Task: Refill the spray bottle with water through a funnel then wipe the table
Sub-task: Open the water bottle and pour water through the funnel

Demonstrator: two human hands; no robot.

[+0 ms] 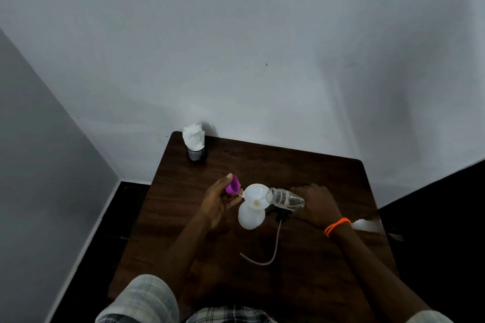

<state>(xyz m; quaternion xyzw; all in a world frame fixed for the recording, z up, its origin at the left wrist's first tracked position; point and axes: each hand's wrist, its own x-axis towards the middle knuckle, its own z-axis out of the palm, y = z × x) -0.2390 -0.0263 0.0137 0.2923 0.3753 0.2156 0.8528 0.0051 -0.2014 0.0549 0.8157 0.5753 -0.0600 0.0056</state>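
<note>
A white spray bottle stands on the dark wooden table with a white funnel in its neck. My right hand grips a clear water bottle, tipped on its side with the mouth over the funnel's rim. My left hand holds a purple cap and its fingertips touch the funnel's tab. The black spray head lies on the table under the clear bottle, its pale dip tube curling toward me.
A black mesh holder with white paper napkins stands at the table's far left corner by the wall. A bright reflection lies near the right edge. Dark floor borders the table on both sides.
</note>
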